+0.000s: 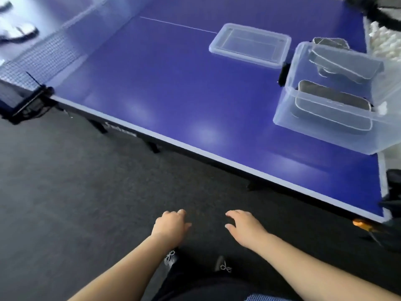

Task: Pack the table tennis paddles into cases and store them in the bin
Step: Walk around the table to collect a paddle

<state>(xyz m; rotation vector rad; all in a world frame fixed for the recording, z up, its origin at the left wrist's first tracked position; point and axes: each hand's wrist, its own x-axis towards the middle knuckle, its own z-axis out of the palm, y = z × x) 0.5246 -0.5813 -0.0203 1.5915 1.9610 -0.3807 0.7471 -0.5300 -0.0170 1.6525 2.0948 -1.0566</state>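
Note:
A clear plastic bin (290,118) stands on the blue table tennis table (173,88) at the right. Inside it lie grey paddle cases: one (332,105) flat near the front, another (345,64) leaning behind it. A further grey case (329,42) shows just past the bin's far wall. The bin's clear lid (251,44) lies flat on the table to the left of the bin. My left hand (170,224) and my right hand (243,224) hang over the dark floor in front of the table, fingers loosely curled, holding nothing.
The net (39,59) and its black clamp (32,101) are at the table's left end. A small black object (283,74) sits by the bin's left wall. White balls (382,42) fill a container past the right edge. My shoes (171,257) are below.

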